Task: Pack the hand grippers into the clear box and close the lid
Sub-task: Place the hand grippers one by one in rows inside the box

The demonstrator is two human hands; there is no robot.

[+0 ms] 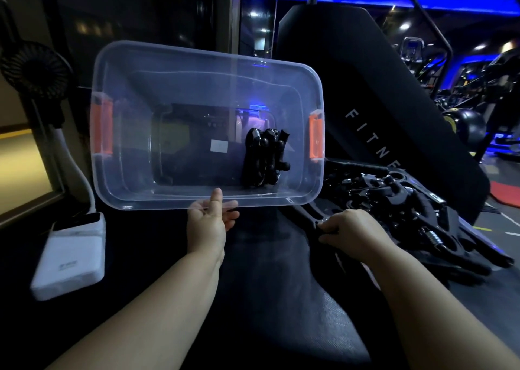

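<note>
The clear box [118, 189] with orange side latches is tilted up so its open top faces me. My left hand [209, 220] grips its near rim, thumb inside. A few black hand grippers [266, 158] lie bunched against the right part of the box floor. My right hand [351, 231] rests on the near end of a pile of black hand grippers [416, 215] to the right of the box, fingers curled on one black handle. No lid is in view.
A white power bank [70, 254] lies at the left on the dark padded surface, with a black fan [36, 68] on a white stalk behind it. A black padded backrest [365, 102] rises behind the box. Gym machines stand far right.
</note>
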